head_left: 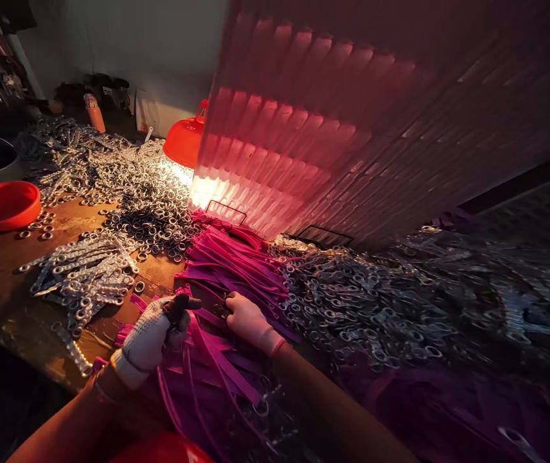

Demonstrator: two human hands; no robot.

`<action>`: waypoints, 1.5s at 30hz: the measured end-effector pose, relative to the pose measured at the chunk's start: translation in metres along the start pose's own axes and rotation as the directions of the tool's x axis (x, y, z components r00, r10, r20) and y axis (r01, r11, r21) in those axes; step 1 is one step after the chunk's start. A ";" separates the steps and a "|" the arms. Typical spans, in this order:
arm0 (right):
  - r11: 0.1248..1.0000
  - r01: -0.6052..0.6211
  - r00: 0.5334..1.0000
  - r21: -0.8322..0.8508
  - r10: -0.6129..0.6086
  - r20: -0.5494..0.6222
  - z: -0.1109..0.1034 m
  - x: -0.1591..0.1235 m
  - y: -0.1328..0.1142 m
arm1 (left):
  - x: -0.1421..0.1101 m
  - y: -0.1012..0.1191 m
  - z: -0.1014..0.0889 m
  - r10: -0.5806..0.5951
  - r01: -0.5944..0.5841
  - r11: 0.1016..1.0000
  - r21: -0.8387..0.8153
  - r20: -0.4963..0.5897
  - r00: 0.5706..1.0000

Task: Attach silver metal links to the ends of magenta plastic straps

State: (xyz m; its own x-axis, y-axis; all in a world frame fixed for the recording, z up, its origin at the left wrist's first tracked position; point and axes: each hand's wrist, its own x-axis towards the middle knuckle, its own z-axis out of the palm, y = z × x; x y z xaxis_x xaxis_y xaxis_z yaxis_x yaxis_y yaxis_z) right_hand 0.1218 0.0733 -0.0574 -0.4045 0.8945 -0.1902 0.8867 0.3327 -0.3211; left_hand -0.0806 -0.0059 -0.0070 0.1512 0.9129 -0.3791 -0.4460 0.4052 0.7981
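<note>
My left hand (152,334) wears a white knit glove with dark fingertips. Its fingers are closed on a magenta strap (224,360), and more straps hang down below it. Just to the right, my right hand (248,321), in a pale glove with dark fingertips, has its fingers curled in a pinch; whatever lies between them is hidden. A thick bundle of magenta straps (236,260) lies beyond both hands. Left of my left hand is a heap of silvery ring-ended metal strips (85,273).
Loose metal rings (154,215) spread under a red lamp (186,143), with an orange-red bowl (4,206) at left. A ridged translucent panel (275,128) stands behind the straps. More ring-ended metal pieces (371,302) pile up at right. A pinkish bottle (94,114) stands farther back.
</note>
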 end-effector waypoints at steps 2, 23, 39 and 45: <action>0.993 0.072 0.996 0.089 -0.067 -0.060 -0.011 -0.011 0.000 | 0.000 -0.003 0.001 -0.012 0.011 0.999 0.040 0.022 1.000; 0.968 0.041 0.901 0.246 0.071 -0.429 -0.067 -0.120 -0.040 | -0.007 -0.011 0.062 -0.073 0.026 0.987 0.161 0.291 0.954; 0.951 -0.095 0.962 -0.294 0.011 -0.273 -0.040 -0.139 -0.041 | -0.001 -0.012 0.064 0.038 -0.565 0.224 0.794 0.572 0.820; 0.975 -0.217 0.925 -0.054 0.187 -0.330 -0.028 -0.142 -0.033 | 0.006 -0.018 0.062 -0.064 -0.577 0.203 0.791 0.598 0.799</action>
State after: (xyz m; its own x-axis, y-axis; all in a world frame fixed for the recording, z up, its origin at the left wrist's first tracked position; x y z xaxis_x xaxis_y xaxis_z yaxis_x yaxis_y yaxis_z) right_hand 0.1565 -0.0566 0.0065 -0.1344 0.9885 0.0698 0.9641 0.1467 -0.2213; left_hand -0.0166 -0.0048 0.0051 0.6770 0.7323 -0.0733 0.5205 -0.4061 0.7511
